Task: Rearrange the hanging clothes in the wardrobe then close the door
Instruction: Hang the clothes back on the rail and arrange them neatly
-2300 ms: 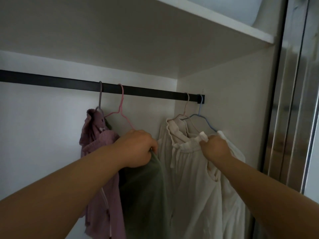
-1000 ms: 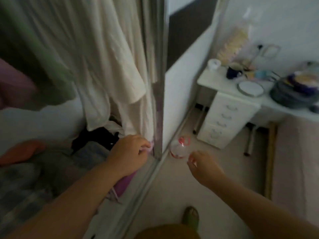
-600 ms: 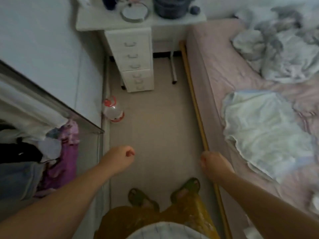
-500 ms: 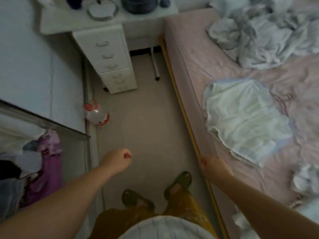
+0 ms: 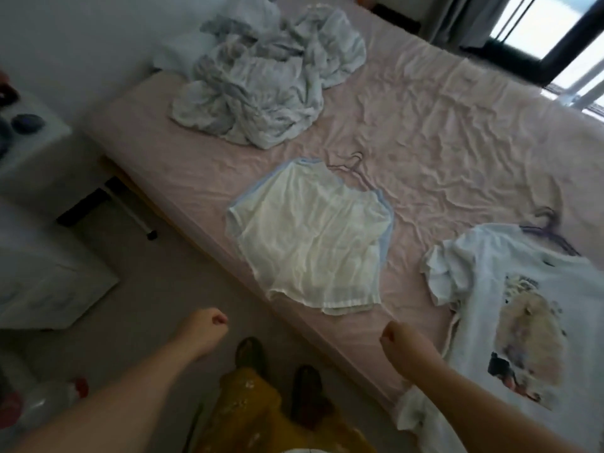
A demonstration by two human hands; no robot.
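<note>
Head view looks down on the bed point(image 5: 425, 132) with its wrinkled pink sheet, and I see both of my hands low in front of me, each holding nothing. On my left hand point(image 5: 206, 328) the fingers are curled into a loose fist over the floor point(image 5: 163, 289); on my right hand point(image 5: 402, 344) the fingers are curled the same way, just over the near edge of the bed. The clothes I can see lie flat on the sheet: a pale cream top point(image 5: 307, 243) with blue trim near the middle, on a thin hanger point(image 5: 353, 165) whose hook pokes out past the neckline, and to its right a white printed T-shirt point(image 5: 523, 305) on a purple hanger point(image 5: 549, 230), its hem draping over the bed's edge. A crumpled grey-white blanket point(image 5: 261, 80) is heaped at the far end. A white drawer unit point(image 5: 42, 256) stands at left, and my dark shoes point(image 5: 251, 354) show below. The wardrobe is out of sight from here.
</note>
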